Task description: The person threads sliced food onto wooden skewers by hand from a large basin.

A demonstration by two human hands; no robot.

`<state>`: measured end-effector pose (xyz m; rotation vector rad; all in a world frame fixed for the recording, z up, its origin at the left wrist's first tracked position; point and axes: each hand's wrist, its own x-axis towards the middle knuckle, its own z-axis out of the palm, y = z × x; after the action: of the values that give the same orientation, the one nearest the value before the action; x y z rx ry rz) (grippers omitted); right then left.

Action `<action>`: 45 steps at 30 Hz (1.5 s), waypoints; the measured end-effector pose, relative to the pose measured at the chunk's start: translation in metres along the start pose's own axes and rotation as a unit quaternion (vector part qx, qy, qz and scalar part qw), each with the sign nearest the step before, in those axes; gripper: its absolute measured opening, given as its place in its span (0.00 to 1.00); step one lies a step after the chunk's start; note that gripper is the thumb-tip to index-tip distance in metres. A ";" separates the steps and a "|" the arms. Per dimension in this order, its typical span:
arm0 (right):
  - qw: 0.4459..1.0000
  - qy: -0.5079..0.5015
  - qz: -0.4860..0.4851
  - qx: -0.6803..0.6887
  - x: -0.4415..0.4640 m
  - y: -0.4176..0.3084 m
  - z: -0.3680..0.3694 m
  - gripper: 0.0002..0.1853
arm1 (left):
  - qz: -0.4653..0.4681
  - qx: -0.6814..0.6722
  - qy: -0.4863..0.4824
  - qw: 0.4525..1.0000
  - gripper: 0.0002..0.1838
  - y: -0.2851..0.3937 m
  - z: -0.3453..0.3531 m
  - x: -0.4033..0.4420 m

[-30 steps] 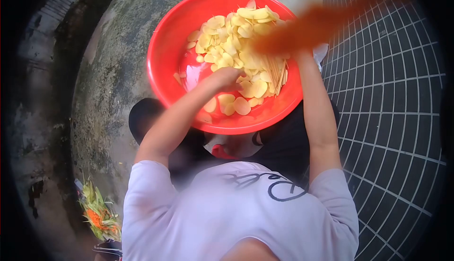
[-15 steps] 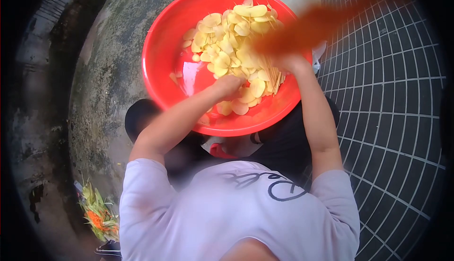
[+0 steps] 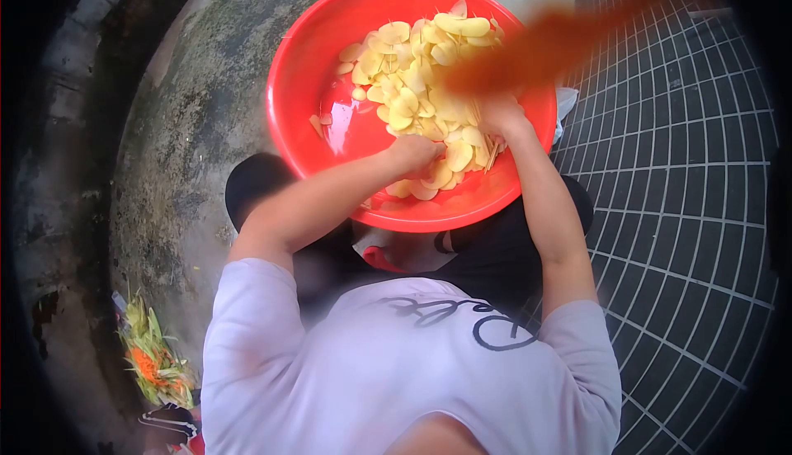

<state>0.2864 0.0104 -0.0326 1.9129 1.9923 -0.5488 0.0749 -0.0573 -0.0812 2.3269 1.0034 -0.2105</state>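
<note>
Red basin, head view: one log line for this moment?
left hand: at yellow slices | right hand: by thin sticks | red basin: under both hands

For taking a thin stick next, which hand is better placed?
Probably the right: the right hand is close beside the thin sticks, while the left hand is farther away, at the potato slices in the red basin.

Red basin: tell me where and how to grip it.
I'd grip the red basin by its rim, left and right together, from outside: it is wide and round, and the potato slices lie heaped off-centre, so one side alone might tip it.
</note>
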 end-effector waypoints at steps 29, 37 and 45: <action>0.894 0.181 -0.270 0.308 -0.080 -0.024 -0.071 0.11 | -0.063 -0.604 0.264 0.749 0.19 -0.030 -0.165 -0.059; 0.892 0.194 -0.275 0.301 -0.077 -0.027 -0.068 0.12 | -0.059 -0.593 0.292 0.748 0.19 -0.031 -0.174 -0.070; 0.897 0.212 -0.270 0.279 -0.074 -0.025 -0.067 0.14 | -0.065 -0.586 0.306 0.748 0.19 -0.037 -0.175 -0.070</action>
<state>0.2672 -0.0228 0.0628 1.8671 2.9458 -1.0066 -0.0148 0.0205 0.0699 1.1088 1.0967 0.9465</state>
